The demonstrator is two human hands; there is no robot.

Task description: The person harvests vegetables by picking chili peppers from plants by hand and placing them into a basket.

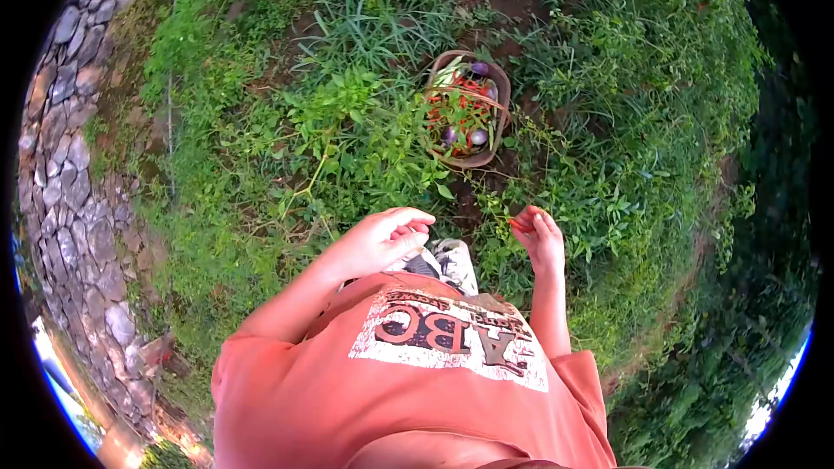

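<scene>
In the head view my left hand [383,240] hovers in front of my waist. Its fingers are loosely bent, with a gap between them and the thumb, and I see nothing in it. My right hand [543,241] is raised over the plants on the right, its fingertips pinched on a small red chili pepper [519,225]. Beyond both hands a brown woven basket [501,135] with an arched handle stands among the plants. Inside lie several red chilies [469,97], purple eggplants [478,136] and pale green pods [446,75].
Leafy pepper plants [343,100] and tall grass [391,22] surround the basket, with patches of brown soil [473,13] between. A stone wall [65,148] runs along the left side. A thin pole [171,113] stands near it. Dense bushes [695,408] line the right.
</scene>
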